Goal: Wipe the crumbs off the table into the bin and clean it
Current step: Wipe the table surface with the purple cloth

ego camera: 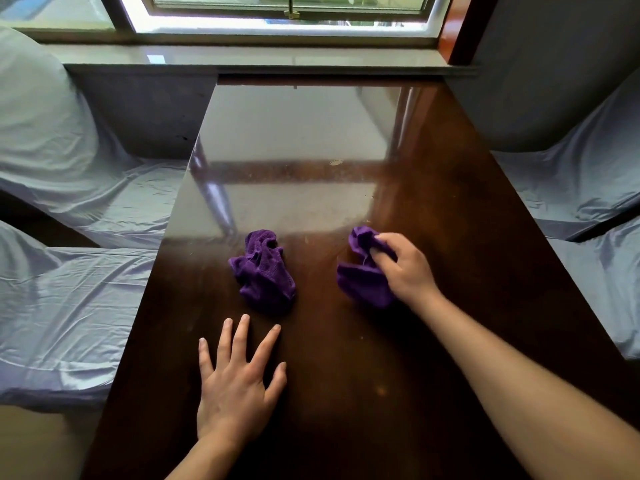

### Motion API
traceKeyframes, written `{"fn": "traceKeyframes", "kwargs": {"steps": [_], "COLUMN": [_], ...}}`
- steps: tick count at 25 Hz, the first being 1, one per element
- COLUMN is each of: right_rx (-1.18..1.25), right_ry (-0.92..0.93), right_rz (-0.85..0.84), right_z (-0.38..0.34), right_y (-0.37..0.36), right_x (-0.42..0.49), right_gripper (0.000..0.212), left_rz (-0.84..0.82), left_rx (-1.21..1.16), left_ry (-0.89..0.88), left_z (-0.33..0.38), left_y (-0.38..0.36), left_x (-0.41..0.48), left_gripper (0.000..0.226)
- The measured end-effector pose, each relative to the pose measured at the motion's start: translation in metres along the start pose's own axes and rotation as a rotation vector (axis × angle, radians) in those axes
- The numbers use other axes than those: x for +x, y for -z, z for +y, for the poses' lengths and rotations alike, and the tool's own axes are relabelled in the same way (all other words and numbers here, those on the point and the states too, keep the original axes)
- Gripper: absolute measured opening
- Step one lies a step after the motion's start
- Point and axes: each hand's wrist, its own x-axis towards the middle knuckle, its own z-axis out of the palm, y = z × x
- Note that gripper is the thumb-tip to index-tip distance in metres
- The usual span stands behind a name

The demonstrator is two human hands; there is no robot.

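Observation:
A dark glossy wooden table (433, 202) stretches from me to the window, with fine crumbs and dust scattered over its middle. One crumpled purple cloth (263, 271) lies loose on the table, just beyond my left hand (235, 386), which rests flat with fingers spread and holds nothing. My right hand (403, 266) grips a second purple cloth (363, 278), pressed on the table to the right. A small pale fleck (335, 163) lies farther up the tabletop. No bin is in view.
Seats draped in pale blue-grey covers flank the table: on the left (69, 289) and on the right (588, 188). A stone window sill (242, 60) and a window run along the far end.

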Motion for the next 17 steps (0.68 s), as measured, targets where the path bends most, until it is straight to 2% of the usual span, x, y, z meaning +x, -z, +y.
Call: {"fn": "traceKeyframes", "kwargs": {"steps": [3,5,7,13,15,17], "right_rx": [-0.316,-0.569,-0.694,-0.519,-0.49,-0.467], "right_ry": [-0.126,0.013,0.134,-0.057,-0.066,-0.024], "right_rz": [-0.109,-0.21,-0.246,0.08,0.128,0.105], "right_z": [0.008,0.011,0.024,0.025,0.016,0.012], "right_y": [-0.004,-0.015,-0.021,-0.048,-0.061,-0.061], "right_x": [0.032,0.015,-0.001,0.044,0.051,0.058], "right_gripper": [0.055,0.074,0.066,0.03,0.022,0.019], "left_rz": [-0.002,0.01,0.004,0.002,-0.003,0.002], "left_rx": [-0.013,-0.024,-0.019,0.004,0.013,0.02], "left_ry": [-0.002,-0.003,-0.007,-0.011,-0.011,-0.014], "left_z": [-0.002,-0.002,-0.002,0.0,-0.001,-0.001], "left_y": [-0.002,-0.004,-0.003,-0.003,-0.003,-0.004], "left_x": [0.001,0.002,0.0,0.002,0.002,0.003], "left_gripper": [0.063,0.063,0.063,0.063,0.064,0.064]}}
